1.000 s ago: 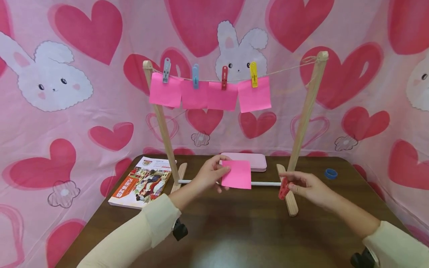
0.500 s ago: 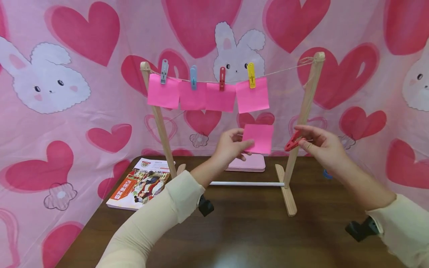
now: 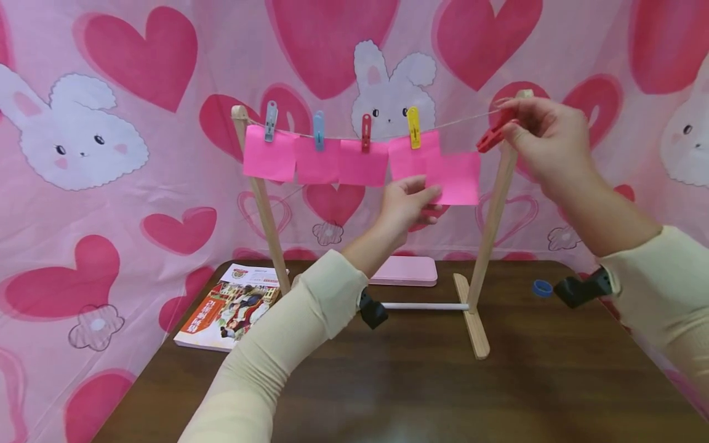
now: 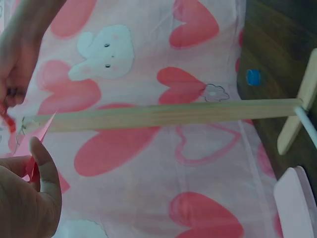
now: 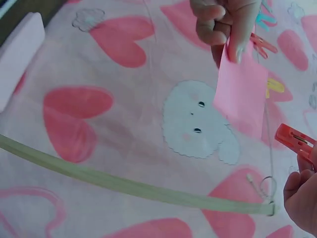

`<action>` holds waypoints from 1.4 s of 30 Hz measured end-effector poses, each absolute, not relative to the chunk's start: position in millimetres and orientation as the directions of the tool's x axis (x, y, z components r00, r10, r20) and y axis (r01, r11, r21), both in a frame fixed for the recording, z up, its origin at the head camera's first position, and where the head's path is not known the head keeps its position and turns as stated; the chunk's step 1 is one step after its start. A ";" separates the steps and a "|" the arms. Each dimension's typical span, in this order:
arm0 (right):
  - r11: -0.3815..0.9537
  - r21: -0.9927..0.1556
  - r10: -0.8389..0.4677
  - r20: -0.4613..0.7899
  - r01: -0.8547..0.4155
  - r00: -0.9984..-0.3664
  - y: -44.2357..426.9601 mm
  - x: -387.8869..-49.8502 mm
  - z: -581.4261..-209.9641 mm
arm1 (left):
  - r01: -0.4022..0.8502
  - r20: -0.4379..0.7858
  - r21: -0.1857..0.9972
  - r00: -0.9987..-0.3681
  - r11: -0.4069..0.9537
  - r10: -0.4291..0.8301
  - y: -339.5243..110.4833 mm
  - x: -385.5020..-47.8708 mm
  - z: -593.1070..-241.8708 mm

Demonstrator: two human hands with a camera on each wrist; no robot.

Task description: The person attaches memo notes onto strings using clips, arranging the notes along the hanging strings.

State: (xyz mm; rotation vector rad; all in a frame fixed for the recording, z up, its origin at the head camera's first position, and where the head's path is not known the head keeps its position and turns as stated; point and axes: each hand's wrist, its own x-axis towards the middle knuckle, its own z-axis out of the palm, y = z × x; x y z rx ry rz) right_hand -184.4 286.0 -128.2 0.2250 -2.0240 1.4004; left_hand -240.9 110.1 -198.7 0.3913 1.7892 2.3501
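My left hand [image 3: 407, 200] pinches a pink square of paper [image 3: 461, 179] by its left edge, just below the string [image 3: 462, 120] and partly over the hanging sheet under the yellow clothespin [image 3: 414, 128]. Up near the right post, my right hand [image 3: 554, 138] pinches a red clothespin [image 3: 495, 136], its tip pointing toward the paper's upper right corner. In the right wrist view the red clothespin [image 5: 294, 139] stands apart from the paper [image 5: 241, 94]. Several pink sheets [image 3: 269, 157] hang from the string under grey, blue, red and yellow clothespins.
A wooden stand's right post [image 3: 493, 215] and left post [image 3: 266, 215] carry the string, joined below by a white rod [image 3: 426, 306]. On the table [image 3: 388, 381] lie a book [image 3: 232, 311], a pink case [image 3: 407, 271] and a blue ring [image 3: 542, 288].
Both hands have risen from near the table to the string. The paper has moved up and right; the red clothespin has gone up and now points down-left.
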 end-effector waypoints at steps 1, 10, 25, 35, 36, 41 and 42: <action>0.439 -0.760 0.219 0.607 -0.478 -0.764 283.8 -186.7 -123.3 | 0.025 0.104 0.961 -0.955 -0.274 0.279 113.3 -240.8 -196.4; 0.657 -0.650 0.208 0.643 -0.382 -0.737 269.2 -206.2 -93.3 | 0.035 0.087 0.955 -0.982 -0.295 0.166 135.0 -245.9 -182.1; 0.803 -0.546 0.197 0.623 -0.239 -0.757 258.1 -229.0 -82.0 | 0.004 0.035 0.954 -0.995 -0.301 0.098 147.7 -248.0 -177.3; 0.850 -0.477 0.150 0.624 -0.222 -0.767 261.7 -231.2 -86.9 | 0.013 0.050 0.950 -0.993 -0.311 0.111 154.1 -249.7 -175.9; 0.855 -0.469 0.144 0.624 -0.222 -0.768 262.1 -231.4 -87.5 | 0.009 0.047 0.949 -0.993 -0.314 0.113 154.4 -249.9 -176.0; 0.859 -0.470 0.144 0.605 -0.205 -0.783 262.9 -231.3 -89.3 | -0.009 0.039 0.938 -0.991 -0.347 0.130 154.8 -251.1 -176.3; 0.859 -0.469 0.143 0.603 -0.204 -0.785 262.8 -231.2 -89.6 | -0.011 0.040 0.935 -0.990 -0.354 0.136 154.7 -251.6 -176.4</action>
